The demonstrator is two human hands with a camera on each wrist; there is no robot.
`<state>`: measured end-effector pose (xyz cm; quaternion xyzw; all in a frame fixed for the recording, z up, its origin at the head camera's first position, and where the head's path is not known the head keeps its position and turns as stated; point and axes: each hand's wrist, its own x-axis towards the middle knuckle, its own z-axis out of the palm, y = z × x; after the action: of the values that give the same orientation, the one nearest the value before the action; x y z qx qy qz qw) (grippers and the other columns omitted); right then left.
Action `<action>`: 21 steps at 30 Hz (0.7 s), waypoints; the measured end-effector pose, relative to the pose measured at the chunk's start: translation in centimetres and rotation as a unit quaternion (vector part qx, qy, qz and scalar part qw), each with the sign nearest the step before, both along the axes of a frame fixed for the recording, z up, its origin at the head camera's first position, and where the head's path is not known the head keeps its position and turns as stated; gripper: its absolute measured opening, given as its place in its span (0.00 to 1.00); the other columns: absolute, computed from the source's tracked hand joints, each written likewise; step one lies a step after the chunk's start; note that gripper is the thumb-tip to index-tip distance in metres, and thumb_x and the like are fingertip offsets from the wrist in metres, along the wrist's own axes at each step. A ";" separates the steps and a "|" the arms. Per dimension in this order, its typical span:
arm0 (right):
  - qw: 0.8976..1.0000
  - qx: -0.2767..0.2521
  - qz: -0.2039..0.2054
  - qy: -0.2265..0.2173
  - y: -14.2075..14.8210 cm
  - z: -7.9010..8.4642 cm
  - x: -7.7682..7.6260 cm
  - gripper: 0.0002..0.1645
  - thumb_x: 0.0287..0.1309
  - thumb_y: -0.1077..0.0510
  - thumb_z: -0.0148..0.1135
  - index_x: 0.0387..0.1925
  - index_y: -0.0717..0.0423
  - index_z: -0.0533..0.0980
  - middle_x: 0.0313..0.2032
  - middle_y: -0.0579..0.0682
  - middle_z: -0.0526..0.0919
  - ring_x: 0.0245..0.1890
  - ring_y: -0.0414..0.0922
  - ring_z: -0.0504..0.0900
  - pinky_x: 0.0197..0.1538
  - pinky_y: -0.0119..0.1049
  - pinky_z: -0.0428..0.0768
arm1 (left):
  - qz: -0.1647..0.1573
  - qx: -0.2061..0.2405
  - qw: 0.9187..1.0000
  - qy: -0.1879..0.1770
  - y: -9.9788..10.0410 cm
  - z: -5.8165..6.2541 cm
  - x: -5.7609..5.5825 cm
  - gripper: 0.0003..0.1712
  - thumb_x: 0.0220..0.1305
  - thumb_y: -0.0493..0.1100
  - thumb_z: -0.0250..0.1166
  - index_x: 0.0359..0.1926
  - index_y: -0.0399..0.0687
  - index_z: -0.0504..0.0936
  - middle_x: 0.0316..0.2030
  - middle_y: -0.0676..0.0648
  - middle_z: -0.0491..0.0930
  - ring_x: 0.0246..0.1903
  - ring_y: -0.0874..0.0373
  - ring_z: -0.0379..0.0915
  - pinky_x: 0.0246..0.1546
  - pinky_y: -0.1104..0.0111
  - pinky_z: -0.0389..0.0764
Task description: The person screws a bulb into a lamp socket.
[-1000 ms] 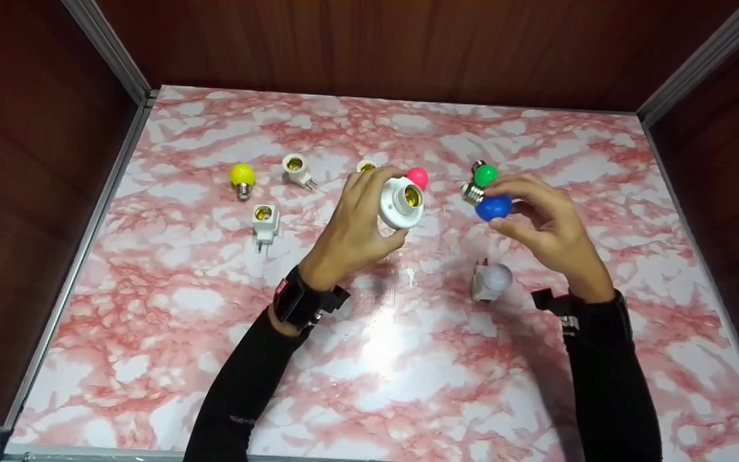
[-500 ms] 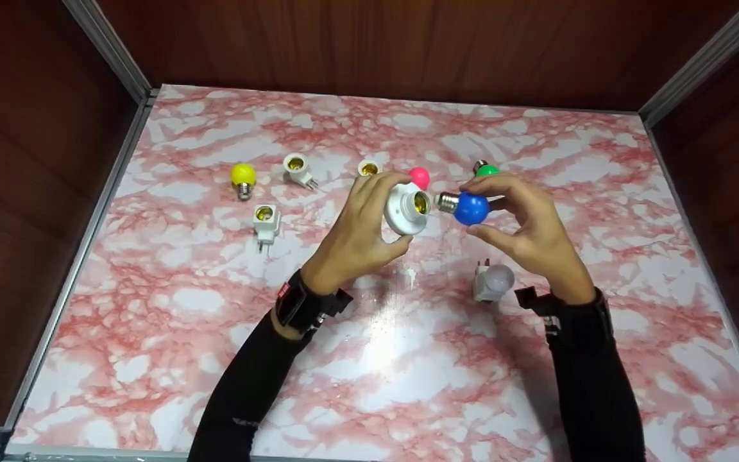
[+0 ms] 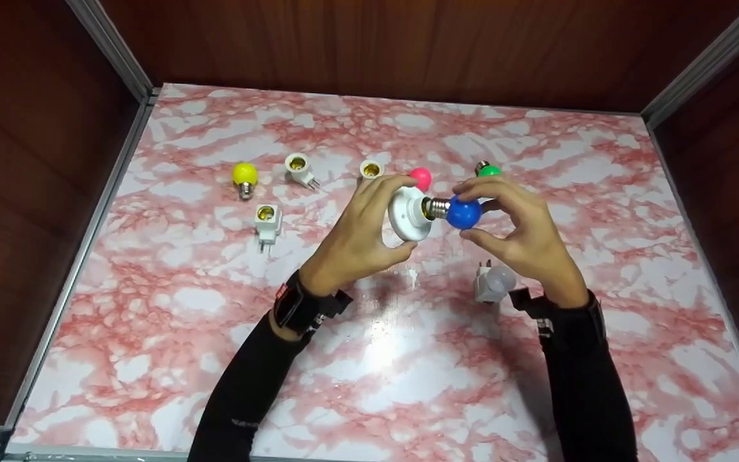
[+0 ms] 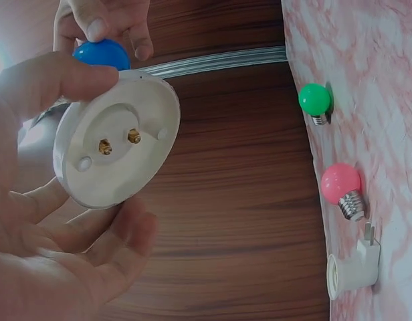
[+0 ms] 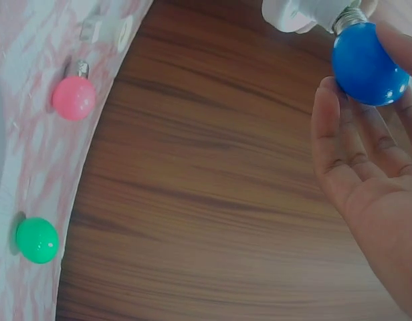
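My left hand grips a round white lamp holder by its rim, above the table. Its brass-lined mouth faces right, and the left wrist view shows its underside with two brass terminals. Between thumb and fingers my right hand pinches a blue light bulb by its globe. The bulb's silver screw base points left, its tip at the holder's mouth; how deep it sits I cannot tell. Behind the hands lie a pink bulb and a green bulb, each partly hidden in the head view.
On the marbled table lie a yellow bulb, a white plug-in socket, a square plug-in socket and another socket behind my left hand. A plug with a whitish bulb lies near my right wrist. Wooden walls enclose the table.
My right hand has moved left with the blue bulb, turning its base toward the lamp holder until it meets the mouth. My left hand has turned the holder's mouth to the right.
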<state>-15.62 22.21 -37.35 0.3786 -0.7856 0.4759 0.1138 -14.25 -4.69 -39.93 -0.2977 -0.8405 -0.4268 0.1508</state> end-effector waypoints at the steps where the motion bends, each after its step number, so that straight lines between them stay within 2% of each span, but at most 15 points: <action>1: 1.000 0.000 0.000 0.001 0.0 0.0 0.0 0.29 0.47 0.78 0.78 0.54 0.65 0.82 0.57 0.62 0.86 0.61 0.33 0.83 0.58 0.22 0.84 | -0.002 0.003 1.000 -0.002 0.0 0.0 0.0 0.48 0.51 0.41 0.82 0.72 0.40 0.71 0.66 0.43 0.78 0.66 0.49 0.72 0.73 0.63 0.75; 11: 1.000 -0.013 0.016 0.000 -0.2 -0.3 -0.1 0.28 0.49 0.79 0.76 0.53 0.66 0.82 0.57 0.63 0.84 0.62 0.36 0.83 0.60 0.24 0.85 | -0.027 0.045 0.998 -0.030 -0.6 0.1 0.0 0.47 0.53 0.41 0.82 0.72 0.39 0.70 0.67 0.44 0.77 0.64 0.55 0.76 0.70 0.66 0.79; 17: 0.999 -0.028 0.028 0.007 -0.5 -0.4 -0.2 0.27 0.49 0.81 0.74 0.52 0.67 0.83 0.57 0.65 0.83 0.62 0.39 0.83 0.63 0.26 0.84 | -0.063 0.093 0.992 -0.060 -0.8 0.1 -0.1 0.48 0.53 0.40 0.82 0.72 0.38 0.69 0.68 0.42 0.75 0.65 0.53 0.79 0.68 0.69 0.82; 21: 0.999 -0.029 0.029 0.015 -0.5 -0.4 -0.3 0.27 0.49 0.81 0.74 0.52 0.66 0.84 0.56 0.66 0.83 0.62 0.40 0.83 0.66 0.26 0.82 | -0.076 0.105 0.989 -0.068 -0.9 0.1 -0.3 0.48 0.54 0.41 0.82 0.72 0.38 0.68 0.68 0.41 0.75 0.65 0.51 0.79 0.68 0.61 0.84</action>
<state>-15.94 21.67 -37.73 0.4048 -0.7585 0.4959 0.1223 -14.51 -5.61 -39.84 -0.3132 -0.7745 -0.5421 0.0905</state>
